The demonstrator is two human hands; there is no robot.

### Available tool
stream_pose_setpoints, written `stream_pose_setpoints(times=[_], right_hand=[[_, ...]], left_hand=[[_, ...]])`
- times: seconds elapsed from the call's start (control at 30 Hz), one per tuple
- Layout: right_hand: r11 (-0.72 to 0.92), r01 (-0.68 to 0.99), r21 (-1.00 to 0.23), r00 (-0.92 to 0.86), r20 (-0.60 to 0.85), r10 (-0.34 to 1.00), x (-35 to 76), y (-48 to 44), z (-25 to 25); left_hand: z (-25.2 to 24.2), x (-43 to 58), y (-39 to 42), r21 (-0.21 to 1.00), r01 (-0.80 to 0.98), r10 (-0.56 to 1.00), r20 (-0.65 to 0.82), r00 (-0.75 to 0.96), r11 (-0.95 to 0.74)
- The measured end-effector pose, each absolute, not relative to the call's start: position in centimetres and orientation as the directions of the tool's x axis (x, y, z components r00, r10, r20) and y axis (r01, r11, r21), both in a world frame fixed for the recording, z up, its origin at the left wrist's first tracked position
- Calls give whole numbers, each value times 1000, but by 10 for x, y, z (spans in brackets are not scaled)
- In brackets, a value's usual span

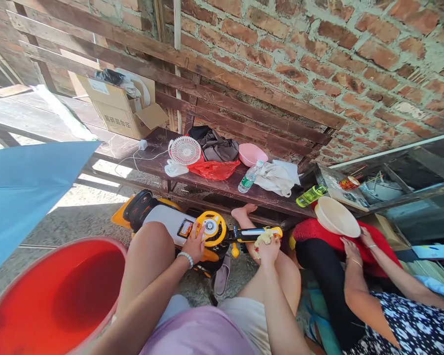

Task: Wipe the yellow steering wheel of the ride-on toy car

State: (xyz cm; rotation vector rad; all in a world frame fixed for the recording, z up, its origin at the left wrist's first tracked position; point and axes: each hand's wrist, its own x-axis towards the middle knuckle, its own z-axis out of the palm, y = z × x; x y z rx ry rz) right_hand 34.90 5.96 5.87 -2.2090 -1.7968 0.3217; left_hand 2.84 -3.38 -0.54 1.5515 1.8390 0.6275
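A yellow, black and grey ride-on toy digger (166, 217) stands between my knees. My left hand (195, 245), with a beaded bracelet at the wrist, holds the left side of its yellow steering wheel (220, 235). In my right hand (269, 251) is a pale yellow, crumpled cloth (263, 238) with small red marks. This hand is closed around it against the far end of the toy's digger arm (249, 232). My fingers hide part of the cloth and of the arm's tip.
A red tub (124, 256) stands at my left, below a blue umbrella (33, 182). On the bench (148, 160) are a cardboard box (114, 108), a fan (185, 150) and a water bottle (250, 176). At right, another person's hands (353, 249) touch a cream basin (336, 217).
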Motion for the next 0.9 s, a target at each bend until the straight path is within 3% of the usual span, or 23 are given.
stream_pose_setpoints(times=[0.1,0.27,0.43,0.57,0.67,0.73,0.9], right_hand=[[-252,917,-310,268,8,963,316,46,45],[-45,945,-324,16,-92,996,295,13,26],[71,836,-544,-126,-63,990,316,0,8],[43,762,-646,-12,52,999,347,9,8],[-102,788,-607,228,134,964,364,30,24],[-211,822,-529,313,109,944,365,47,36],[-272,905,-327,270,-52,961,345,68,47]], left_hand=[[-7,30,-33,713,670,978,-181,-107,205],[-6,30,-33,715,672,980,-174,-99,194],[-4,27,-33,713,680,984,-160,-79,171],[-7,26,-35,708,686,984,-166,-70,168],[-12,26,-36,715,682,987,-138,-80,155],[-15,27,-36,713,682,987,-125,-99,159],[-18,29,-35,705,688,985,-133,-109,171]])
